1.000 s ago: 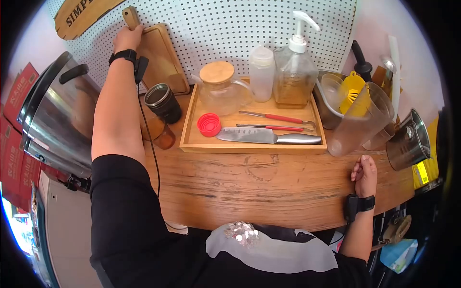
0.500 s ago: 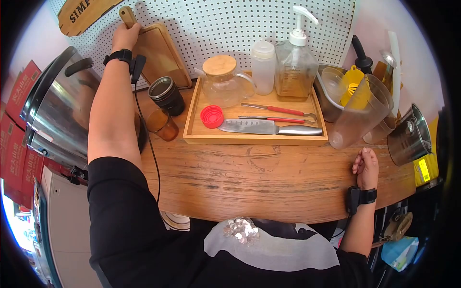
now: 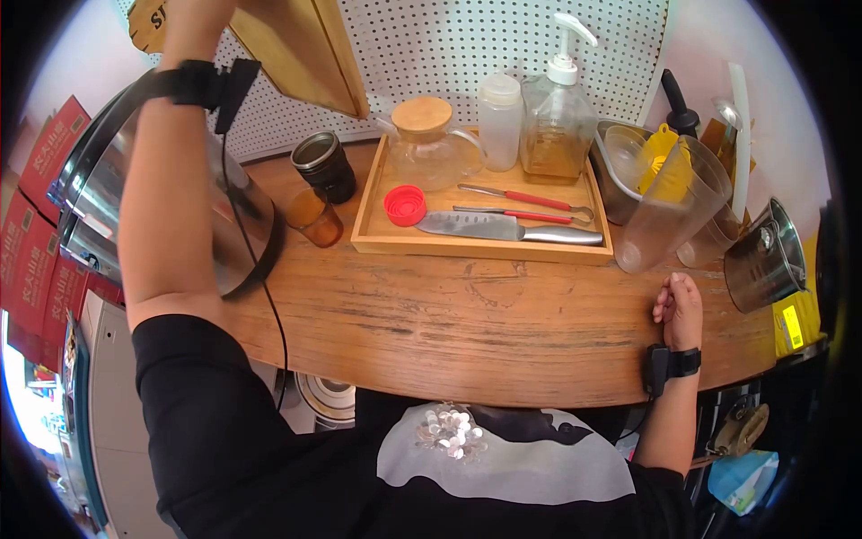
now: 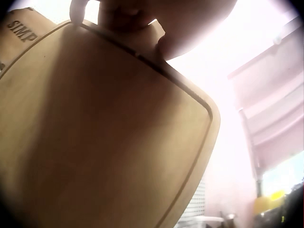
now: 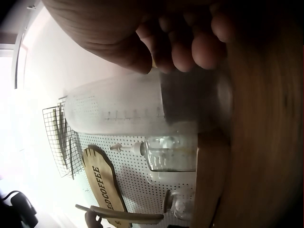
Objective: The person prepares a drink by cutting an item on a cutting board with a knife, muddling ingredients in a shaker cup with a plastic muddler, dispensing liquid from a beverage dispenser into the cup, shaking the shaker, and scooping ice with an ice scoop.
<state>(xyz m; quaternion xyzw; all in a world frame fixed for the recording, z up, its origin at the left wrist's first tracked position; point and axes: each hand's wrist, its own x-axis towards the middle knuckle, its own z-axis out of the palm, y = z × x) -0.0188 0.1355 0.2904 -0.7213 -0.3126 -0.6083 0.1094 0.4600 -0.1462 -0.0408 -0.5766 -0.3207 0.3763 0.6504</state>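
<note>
At the top edge of the head view my left hand [image 3: 199, 25] grips a wooden cutting board [image 3: 310, 56] by its handle end, and the frame cuts off part of both. The left wrist view shows the fingers [image 4: 124, 18] around the board's handle, above its grooved face [image 4: 109, 123]. Seen nearly edge-on in the right wrist view, the board [image 5: 126, 216] is lifted in front of the pegboard. My right hand [image 3: 680, 305] rests on the table at the right with loosely curled fingers, holding nothing, close to a tall clear plastic pitcher [image 3: 664, 216].
A wooden tray [image 3: 485, 253] carries a glass teapot [image 3: 422, 162], a knife [image 3: 476, 225], red-handled tools, a red lid [image 3: 405, 206] and bottles. Left of it stand a black cup [image 3: 325, 171] and amber glass [image 3: 316, 220]. A large steel machine [image 3: 211, 211] is under the left arm.
My left hand has raised the cutting board from the tabletop against the pegboard, moving it up and slightly towards the top of the view. My right hand stays put.
</note>
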